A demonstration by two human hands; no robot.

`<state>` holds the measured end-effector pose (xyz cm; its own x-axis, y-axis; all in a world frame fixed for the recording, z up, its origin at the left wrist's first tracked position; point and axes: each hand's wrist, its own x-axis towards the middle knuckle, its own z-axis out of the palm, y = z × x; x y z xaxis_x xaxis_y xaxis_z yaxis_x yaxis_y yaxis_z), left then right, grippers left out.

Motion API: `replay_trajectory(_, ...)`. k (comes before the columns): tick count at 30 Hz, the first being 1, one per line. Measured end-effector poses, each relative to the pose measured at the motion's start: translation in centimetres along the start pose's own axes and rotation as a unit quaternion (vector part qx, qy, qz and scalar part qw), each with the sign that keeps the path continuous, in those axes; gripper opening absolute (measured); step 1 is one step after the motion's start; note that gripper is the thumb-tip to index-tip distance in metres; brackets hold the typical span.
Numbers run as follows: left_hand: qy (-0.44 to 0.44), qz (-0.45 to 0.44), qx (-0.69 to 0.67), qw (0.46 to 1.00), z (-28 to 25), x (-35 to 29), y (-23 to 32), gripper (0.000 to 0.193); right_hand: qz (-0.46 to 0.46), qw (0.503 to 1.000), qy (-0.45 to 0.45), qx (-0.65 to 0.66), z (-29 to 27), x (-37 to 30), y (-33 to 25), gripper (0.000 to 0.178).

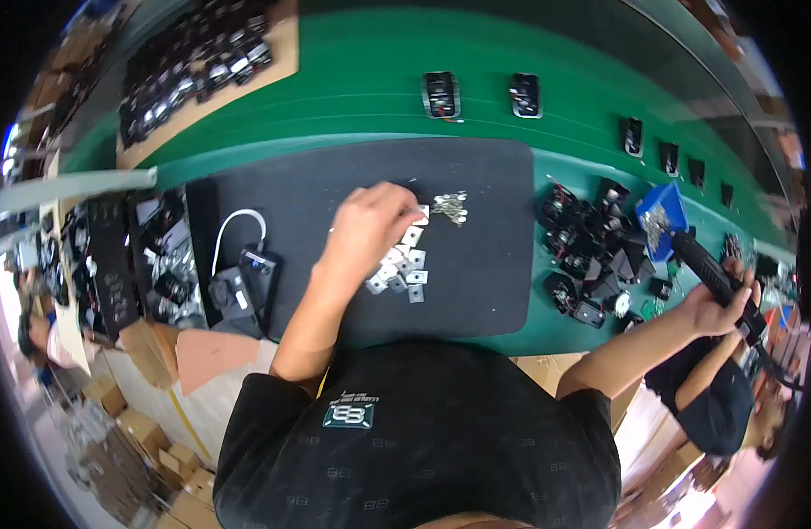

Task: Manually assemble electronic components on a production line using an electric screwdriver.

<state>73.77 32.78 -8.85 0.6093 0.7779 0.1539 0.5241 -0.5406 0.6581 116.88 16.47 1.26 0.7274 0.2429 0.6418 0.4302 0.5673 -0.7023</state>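
My left hand [368, 225] is over the black mat, its thumb and fingers pinched on a small white square plate [424, 211] at the upper end of a loose pile. Several more square plates [397, 268], each with a dark spot in the middle, lie below and beside the fingers. Just right of them is a small heap of brass-coloured metal parts [450, 208]. Out to the right, my right hand [723, 304] grips a black electric screwdriver [707, 268]. The tool's front end is at the blue bin [673, 208] of small screws; whether it touches them I cannot tell.
Black device housings [586, 247] are heaped right of the mat [335, 176]. Several black units [441, 95] stand along the green belt [361, 53]. A tray of assemblies [282, 44] is at far left. A white cable [225, 229] loops beside a dark box. Another person [710, 388] is at right.
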Motion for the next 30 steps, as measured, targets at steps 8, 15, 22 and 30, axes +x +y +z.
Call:
replay_trajectory(8,0.081,-0.099,-0.041,0.991,-1.1,6.4,-1.0,0.02,0.009,0.997,0.076,0.025,0.7,-1.0,3.1,0.015)
replay_trajectory(15,0.069,-0.101,-0.069,0.99,-0.1,6.1,-1.3,0.017,-0.023,0.997,0.066,-0.025,-0.7,-0.3,4.2,0.013)
replay_trajectory(22,0.086,-0.121,-0.047,0.988,-0.8,5.4,-2.7,0.018,0.013,0.998,0.066,0.002,-0.9,-0.6,2.9,0.015)
replay_trajectory(30,0.143,0.0,0.034,0.989,-1.6,9.0,-3.7,0.018,0.256,0.918,-0.15,0.262,6.0,-11.1,-2.3,0.038)
